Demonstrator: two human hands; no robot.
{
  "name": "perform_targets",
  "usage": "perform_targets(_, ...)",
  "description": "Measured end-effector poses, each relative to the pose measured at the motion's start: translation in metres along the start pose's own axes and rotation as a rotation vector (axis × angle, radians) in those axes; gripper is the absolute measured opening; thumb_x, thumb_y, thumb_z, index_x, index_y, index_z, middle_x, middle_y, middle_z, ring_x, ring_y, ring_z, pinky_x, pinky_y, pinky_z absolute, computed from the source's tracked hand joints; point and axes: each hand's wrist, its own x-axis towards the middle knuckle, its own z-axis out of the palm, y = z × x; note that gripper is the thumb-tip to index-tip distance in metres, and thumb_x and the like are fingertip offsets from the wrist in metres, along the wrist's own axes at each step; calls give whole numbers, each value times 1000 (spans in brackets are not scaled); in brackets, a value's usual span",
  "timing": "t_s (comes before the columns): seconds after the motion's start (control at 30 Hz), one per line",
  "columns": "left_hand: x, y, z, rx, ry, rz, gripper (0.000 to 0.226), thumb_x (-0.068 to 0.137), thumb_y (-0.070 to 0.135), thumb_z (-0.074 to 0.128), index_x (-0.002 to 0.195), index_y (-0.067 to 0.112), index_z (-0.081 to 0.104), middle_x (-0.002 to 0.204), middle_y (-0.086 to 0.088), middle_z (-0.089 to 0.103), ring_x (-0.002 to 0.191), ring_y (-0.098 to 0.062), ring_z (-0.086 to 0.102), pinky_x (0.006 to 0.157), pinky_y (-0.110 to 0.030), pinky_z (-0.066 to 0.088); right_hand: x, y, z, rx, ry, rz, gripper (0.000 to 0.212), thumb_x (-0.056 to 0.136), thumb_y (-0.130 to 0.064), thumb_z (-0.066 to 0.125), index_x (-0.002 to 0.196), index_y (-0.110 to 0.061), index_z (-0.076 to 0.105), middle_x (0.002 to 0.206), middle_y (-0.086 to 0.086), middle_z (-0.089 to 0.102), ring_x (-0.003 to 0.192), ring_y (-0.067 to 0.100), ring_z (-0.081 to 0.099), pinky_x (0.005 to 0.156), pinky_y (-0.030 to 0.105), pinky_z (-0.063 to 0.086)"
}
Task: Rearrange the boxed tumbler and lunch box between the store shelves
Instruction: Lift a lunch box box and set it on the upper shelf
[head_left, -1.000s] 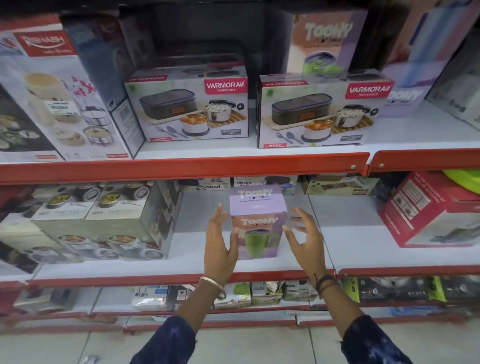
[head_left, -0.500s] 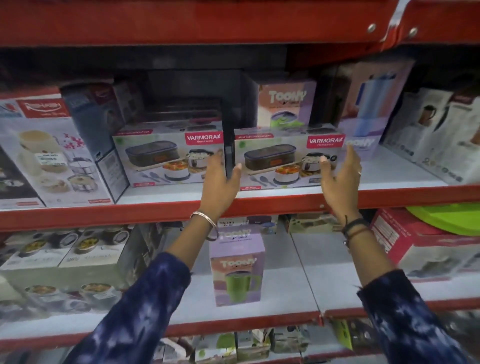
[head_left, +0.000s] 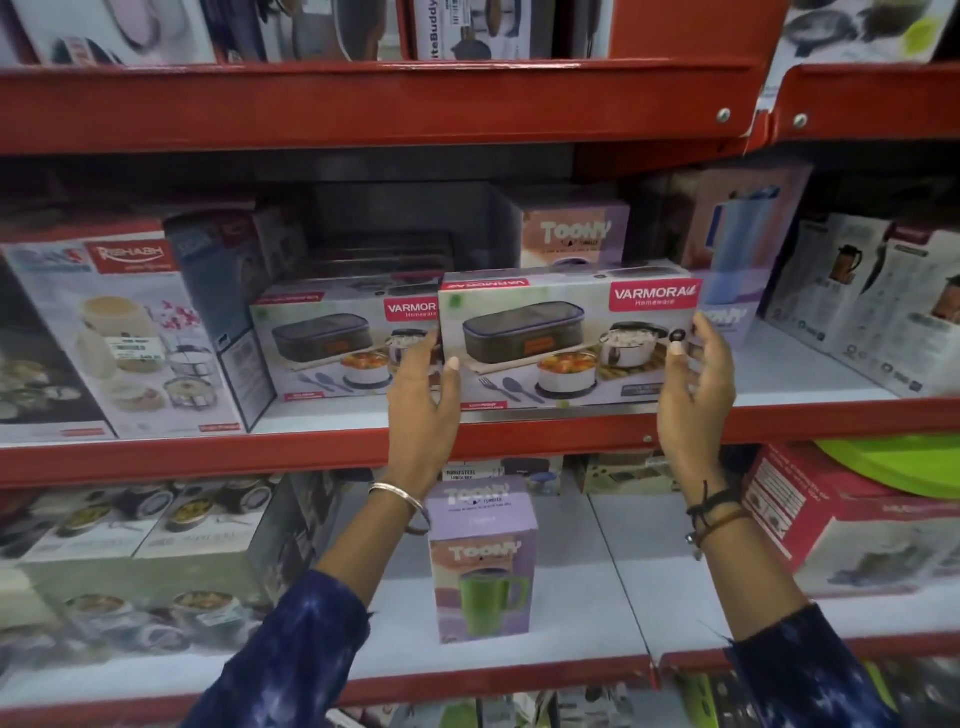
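Observation:
A white Varmora lunch box carton (head_left: 561, 343) sits at the front edge of the middle shelf (head_left: 208, 457), pulled forward of its twin. My left hand (head_left: 423, 395) grips its left end and my right hand (head_left: 693, 379) grips its right end. The purple Toony tumbler box (head_left: 480, 561), printed with a green mug, stands upright alone on the lower shelf (head_left: 613, 571), below and between my wrists. A second Toony box (head_left: 574, 236) stands behind the lunch box.
A second Varmora carton (head_left: 337, 343) lies just left of the held one. A large Rishabh box (head_left: 119, 332) fills the left, jug boxes (head_left: 872, 301) the right. A red box (head_left: 841, 519) and stacked lunch-set cartons (head_left: 156, 545) flank the tumbler box below.
Both hands left the tumbler box on the lower shelf, rose to the middle shelf, and closed on the right Varmora carton, which has come forward to the shelf edge.

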Motion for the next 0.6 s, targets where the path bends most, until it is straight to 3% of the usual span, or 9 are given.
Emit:
perform_targets(0.07,-4,3,-17,-3,68,9,32,96,24,47,127,17,51,122,0,58,107,-13,55,89,-33,51,-7,-13,-2,40,11,-70,36,99,-17,45,135,-19,46,129,-2,46,121,16,47,94,9,40)
perform_targets(0.2,-18,2,-47,70,140,12,38,93,32,45,126,16,53,122,-5,61,106,-16,57,85,-29,51,-30,-31,-1,100,20,-106,34,97,-17,49,132,-19,50,121,-1,49,115,3,48,102,31,43)
perform_targets(0.33,-38,-4,-71,166,170,13,35,93,31,45,124,17,54,119,-4,62,105,-21,58,86,-36,51,-59,-33,4,115,15,-108,35,94,-16,53,129,-14,53,118,5,51,115,17,52,102,42,45)
perform_targets(0.4,-48,-10,-81,193,170,-4,34,93,32,45,123,18,54,116,-3,63,102,-20,59,83,-38,51,-75,-30,7,110,-3,-93,34,94,-19,53,127,-14,54,118,5,52,114,16,53,101,45,46)
perform_targets(0.53,-67,-19,-95,210,165,-45,35,92,32,45,122,18,55,112,-3,63,98,-18,59,78,-34,50,-100,-24,13,109,-33,-51,38,91,-33,51,127,-22,54,116,-3,51,114,20,53,101,49,46)
perform_targets(0.6,-75,-23,-99,219,154,-66,34,92,32,45,122,19,55,109,-1,63,93,-17,58,72,-30,49,-108,-24,16,110,-43,-30,40,90,-35,51,128,-22,55,114,-17,50,114,19,53,101,50,46)
